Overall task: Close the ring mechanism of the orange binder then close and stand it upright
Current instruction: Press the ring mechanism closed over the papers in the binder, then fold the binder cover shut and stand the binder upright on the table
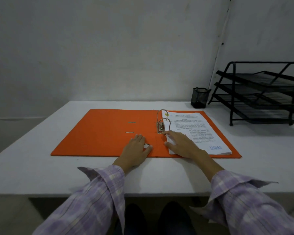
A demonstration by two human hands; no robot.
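Head view shows the orange binder (105, 133) lying wide open and flat on the white surface (41, 175), its two covers spread left and right so the long axis of the opened board runs across the person's front, while the spine and the ring mechanism (161, 122) run away from the person toward the wall. The paper stack (195, 131) sits on the right cover, threaded on the far side of the arches, printed face up. The left hand (136, 150) lies palm down on the spine area near the front edge, fingers spread flat around the metal finger ring (146, 145), holding nothing. The right hand (180, 145) rests flat across the near left corner of the paper stack, fingertips close to the base of the mechanism, its grip also empty and open. I judge the covers to be stiff board, fairly light alone but weighted on the right by the paper, so the left cover should be the one to swing over. The lever at the mechanism's near end likely needs a firm downward press; whether the arches are fully shut I cannot tell. For standing it up, gripping both covers near the spine looks safest. A black pen cup (199, 97) and tray rack (265, 92) stand well apart at the far right.
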